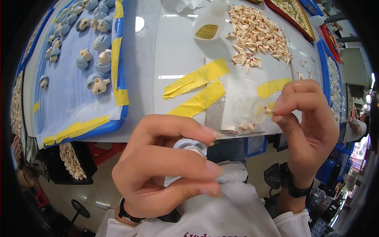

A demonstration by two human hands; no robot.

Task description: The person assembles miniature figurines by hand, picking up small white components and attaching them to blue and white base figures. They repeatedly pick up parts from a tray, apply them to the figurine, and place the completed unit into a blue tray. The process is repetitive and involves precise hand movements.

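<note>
My left hand (166, 170) is closed around a small doll head (190, 146) with pale blue hair; the fingers hide most of it. Between the thumb and fingertips of my right hand (306, 122) is a tiny cream piece (269, 111), apart from the doll head. This right hand is raised beside a clear round dish (245, 106) on a white pad. A few loose cream pieces (247, 126) with red tips lie by the dish, at the table's near edge.
A blue-rimmed tray (125, 79) at left holds several blue-haired doll heads (98, 83). Behind the pad lie a pile of red-tipped cream pieces (258, 33) and a translucent bottle (209, 23). Yellow tape strips (197, 79) cross the table. A black bin (83, 162) stands lower left.
</note>
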